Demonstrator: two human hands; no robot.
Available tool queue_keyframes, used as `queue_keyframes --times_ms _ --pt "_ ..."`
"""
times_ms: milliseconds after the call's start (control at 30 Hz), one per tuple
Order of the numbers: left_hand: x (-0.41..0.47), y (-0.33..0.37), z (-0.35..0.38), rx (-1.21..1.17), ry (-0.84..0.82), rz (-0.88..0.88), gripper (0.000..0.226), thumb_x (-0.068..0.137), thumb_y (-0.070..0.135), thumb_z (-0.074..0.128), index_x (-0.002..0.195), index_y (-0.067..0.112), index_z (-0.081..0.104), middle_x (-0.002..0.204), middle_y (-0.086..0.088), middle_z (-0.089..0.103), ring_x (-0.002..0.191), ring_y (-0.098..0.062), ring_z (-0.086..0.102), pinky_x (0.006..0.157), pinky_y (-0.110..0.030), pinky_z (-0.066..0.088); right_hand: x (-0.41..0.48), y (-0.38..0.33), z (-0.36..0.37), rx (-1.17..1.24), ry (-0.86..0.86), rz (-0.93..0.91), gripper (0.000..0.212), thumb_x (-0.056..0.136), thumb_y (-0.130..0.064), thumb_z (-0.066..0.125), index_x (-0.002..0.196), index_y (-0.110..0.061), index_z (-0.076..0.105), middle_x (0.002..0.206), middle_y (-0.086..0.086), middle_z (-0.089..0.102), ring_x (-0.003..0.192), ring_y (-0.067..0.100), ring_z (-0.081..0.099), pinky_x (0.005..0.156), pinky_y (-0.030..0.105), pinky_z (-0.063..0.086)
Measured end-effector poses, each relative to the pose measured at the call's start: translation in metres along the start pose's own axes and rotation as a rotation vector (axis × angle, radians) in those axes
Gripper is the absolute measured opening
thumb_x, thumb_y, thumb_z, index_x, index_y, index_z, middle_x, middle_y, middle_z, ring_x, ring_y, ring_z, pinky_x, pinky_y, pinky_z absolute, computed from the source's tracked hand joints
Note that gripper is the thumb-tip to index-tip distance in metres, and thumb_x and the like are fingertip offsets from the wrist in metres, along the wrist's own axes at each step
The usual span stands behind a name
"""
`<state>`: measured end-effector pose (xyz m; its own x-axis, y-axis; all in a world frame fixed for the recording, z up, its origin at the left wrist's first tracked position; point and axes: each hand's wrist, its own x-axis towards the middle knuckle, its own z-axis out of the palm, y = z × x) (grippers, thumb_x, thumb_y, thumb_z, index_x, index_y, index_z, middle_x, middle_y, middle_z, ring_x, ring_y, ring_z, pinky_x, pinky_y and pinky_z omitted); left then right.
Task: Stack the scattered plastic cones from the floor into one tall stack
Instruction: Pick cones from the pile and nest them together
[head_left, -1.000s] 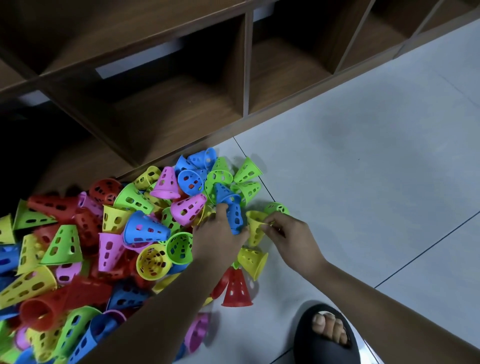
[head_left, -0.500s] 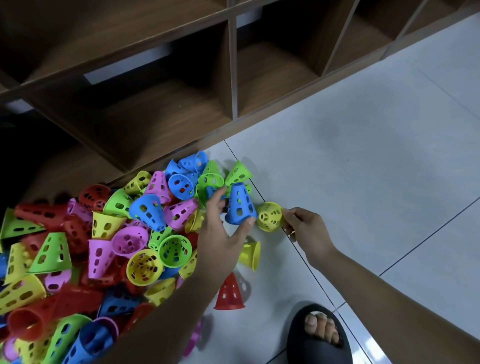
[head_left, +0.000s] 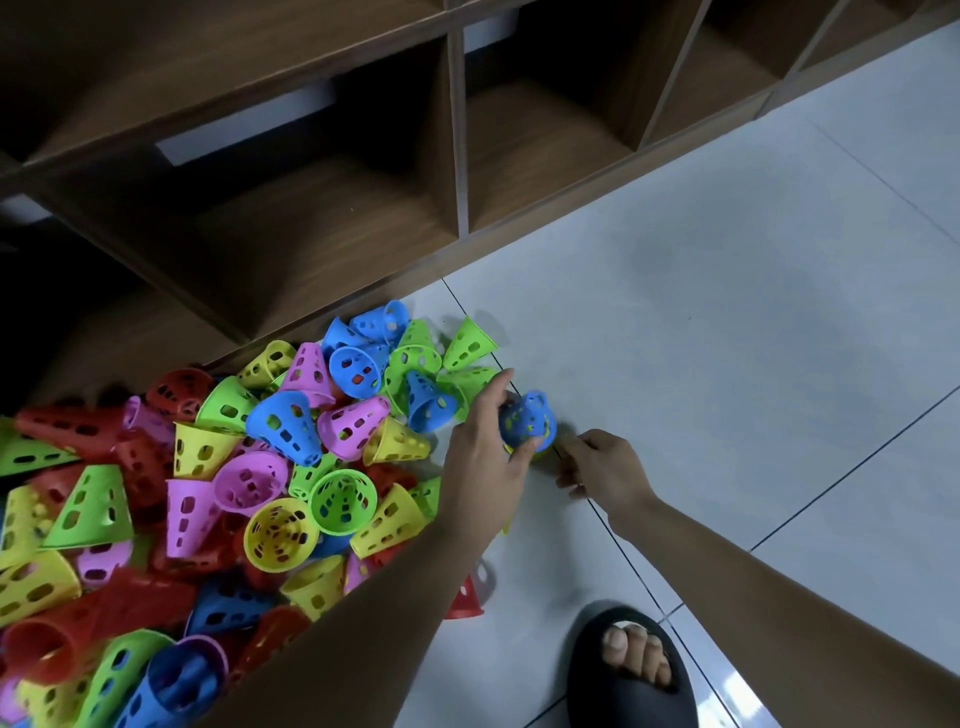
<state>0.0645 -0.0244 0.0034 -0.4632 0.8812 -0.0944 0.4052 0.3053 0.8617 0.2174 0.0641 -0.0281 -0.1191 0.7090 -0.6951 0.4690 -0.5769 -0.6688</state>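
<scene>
— While your left hand (head_left: 483, 457) pinches the blue cone (head_left: 527, 422) with a yellow cone (head_left: 514, 450) nested inside, low over the floor (head_left: 727, 338) at the edge of the pile (head_left: 234, 493), a skewed rim could jam the pair.
— And your right hand (head_left: 597, 465)?
— Fingers curled just beside the rim; can't tell if they grip. Loosen up and it rolls. No readable writing anywhere.

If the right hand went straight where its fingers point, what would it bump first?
Most likely the blue cone held by the left hand. The right hand aims its fingers at it from close by, though depth is hard to judge.
</scene>
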Motion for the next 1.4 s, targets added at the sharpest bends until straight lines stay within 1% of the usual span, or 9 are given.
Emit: queue_keyframes --times_ms 67,133,333,467,633,867,1033,1233,1400 --pt "0.004 -0.005 0.002 0.03 -0.03 0.001 0.082 0.091 0.01 0.081 0.158 0.033 0.039 0.129 0.01 0.067 0.118 -0.005 0.061 0.094 -0.003 0.04 -0.007 0.007 0.0 -0.023 0.006 -0.002 0.027 0.1 -0.026 0.063 0.093 0.0 0.066 0.077 0.012 0.071 0.062 0.026 0.072 0.057 0.035 0.053" --pt "0.006 -0.009 0.0 0.063 -0.048 -0.002 0.08 0.092 0.012 0.081 0.157 0.032 0.04 0.128 0.009 0.069 0.118 -0.004 0.061 0.093 0.001 0.038 -0.019 0.012 0.0 -0.073 -0.007 -0.03 0.026 0.101 -0.026 0.062 0.089 -0.004 0.067 0.076 0.01 0.072 0.061 0.022 0.07 0.056 0.034 0.053" --pt "-0.004 -0.029 -0.033 0.234 -0.036 0.046 0.063 0.091 0.022 0.081 0.144 0.035 0.048 0.133 0.015 0.065 0.124 -0.009 0.061 0.102 -0.037 0.052 -0.049 0.016 0.012 -0.243 -0.087 -0.19 0.025 0.1 -0.033 0.066 0.086 -0.012 0.067 0.077 0.003 0.075 0.06 0.015 0.066 0.056 0.029 0.049" --pt "-0.021 -0.041 -0.073 0.345 0.009 0.076 0.048 0.091 0.027 0.082 0.133 0.026 0.06 0.128 0.01 0.068 0.116 -0.012 0.065 0.093 -0.032 0.054 -0.059 0.021 0.028 -0.311 -0.166 -0.294 0.023 0.095 -0.041 0.073 0.08 -0.025 0.068 0.073 -0.004 0.069 0.065 0.014 0.064 0.067 0.031 0.052" --pt "-0.061 -0.06 -0.114 0.542 0.041 0.157 0.042 0.091 0.037 0.081 0.128 0.025 0.065 0.116 0.008 0.066 0.105 -0.017 0.063 0.092 -0.038 0.056 -0.066 0.031 0.046 -0.349 -0.142 -0.358 0.023 0.087 -0.042 0.082 0.079 -0.027 0.066 0.065 -0.015 0.059 0.062 0.003 0.053 0.059 0.017 0.041" --pt "-0.103 -0.083 -0.129 0.781 0.013 0.124 0.05 0.092 0.055 0.069 0.131 0.023 0.069 0.119 0.006 0.071 0.111 -0.021 0.061 0.091 -0.042 0.048 -0.067 0.04 0.053 -0.395 -0.099 -0.383 0.026 0.091 -0.032 0.078 0.075 -0.022 0.06 0.064 -0.005 0.06 0.058 0.008 0.049 0.055 0.02 0.038" --pt "-0.104 -0.09 -0.127 0.853 -0.014 -0.023 0.063 0.088 0.059 0.074 0.137 0.021 0.065 0.119 0.004 0.072 0.112 -0.026 0.061 0.093 -0.048 0.049 -0.067 0.046 0.051 -0.376 -0.101 -0.365 0.024 0.09 -0.032 0.078 0.077 -0.02 0.063 0.068 0.004 0.063 0.069 0.027 0.061 0.065 0.039 0.052" --pt "-0.104 -0.095 -0.13 0.817 -0.017 0.022 0.062 0.078 0.037 0.088 0.133 0.023 0.061 0.126 0.002 0.056 0.113 -0.024 0.055 0.094 -0.043 0.047 -0.067 0.051 0.053 -0.339 -0.111 -0.347 0.022 0.091 -0.031 0.077 0.079 -0.02 0.064 0.067 0.003 0.064 0.07 0.03 0.062 0.071 0.048 0.056" --pt "-0.105 -0.106 -0.133 0.852 -0.054 0.109 0.056 0.078 0.022 0.086 0.13 0.025 0.065 0.119 0.003 0.059 0.106 -0.023 0.056 0.087 -0.04 0.046 -0.069 0.05 0.053 -0.348 -0.118 -0.336 0.022 0.093 -0.029 0.076 0.077 -0.02 0.063 0.067 0.002 0.067 0.068 0.027 0.065 0.072 0.045 0.056"
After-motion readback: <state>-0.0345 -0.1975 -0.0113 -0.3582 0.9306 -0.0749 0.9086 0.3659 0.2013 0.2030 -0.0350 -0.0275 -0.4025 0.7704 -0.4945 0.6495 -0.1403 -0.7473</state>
